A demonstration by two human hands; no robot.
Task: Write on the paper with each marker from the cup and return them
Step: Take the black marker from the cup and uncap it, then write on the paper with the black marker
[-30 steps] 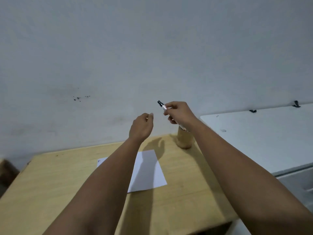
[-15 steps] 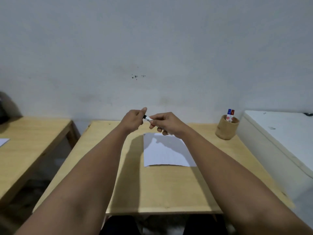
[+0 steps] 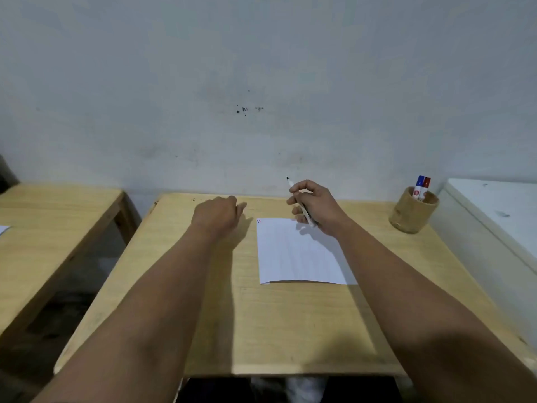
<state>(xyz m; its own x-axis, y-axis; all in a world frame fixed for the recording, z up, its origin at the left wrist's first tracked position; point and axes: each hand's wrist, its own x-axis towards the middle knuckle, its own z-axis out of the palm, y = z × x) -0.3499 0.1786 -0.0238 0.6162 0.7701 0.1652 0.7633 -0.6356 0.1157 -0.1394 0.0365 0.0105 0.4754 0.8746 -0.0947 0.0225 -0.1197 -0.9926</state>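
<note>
Dim, flat indoor light with soft shadows and wide-angle bending.

The pale wooden table [image 3: 290,315] takes soft, dark shadows that fall left of each forearm and under the left hand [image 3: 216,215], so the light comes from the right (its source is out of frame). No glare on the white sheet of paper [image 3: 296,257]. Table edges bow outward near the corners, and the forearms are blurred.

A second wooden surface [image 3: 55,216] stands at left, a white cabinet [image 3: 494,216] at right, and a stained wall [image 3: 247,109] beyond
</note>
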